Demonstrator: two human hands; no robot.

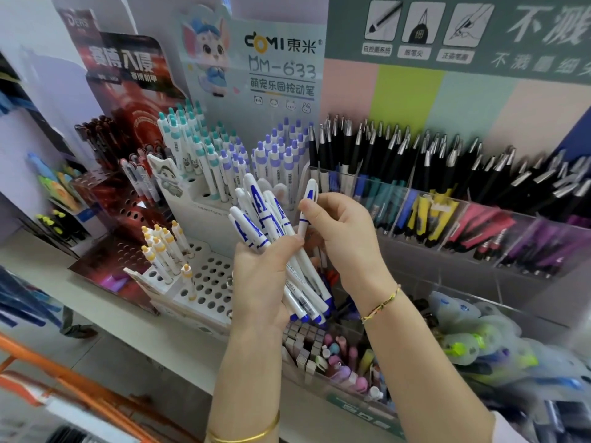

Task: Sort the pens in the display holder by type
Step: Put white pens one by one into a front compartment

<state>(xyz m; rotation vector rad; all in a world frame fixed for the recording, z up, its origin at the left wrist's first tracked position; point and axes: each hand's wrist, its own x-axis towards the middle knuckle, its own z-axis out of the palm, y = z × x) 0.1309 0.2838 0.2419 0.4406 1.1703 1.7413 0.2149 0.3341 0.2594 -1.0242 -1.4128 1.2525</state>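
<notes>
Left hand point(259, 276) grips white-blue pens point(256, 215); clear bin point(431, 257) holds black pens point(390, 155).

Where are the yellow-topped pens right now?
The yellow-topped pens stand left of centre in the head view, in the front holes of the white holder, just left of the left hand that grips a bundle of blue-and-white pens.
</notes>
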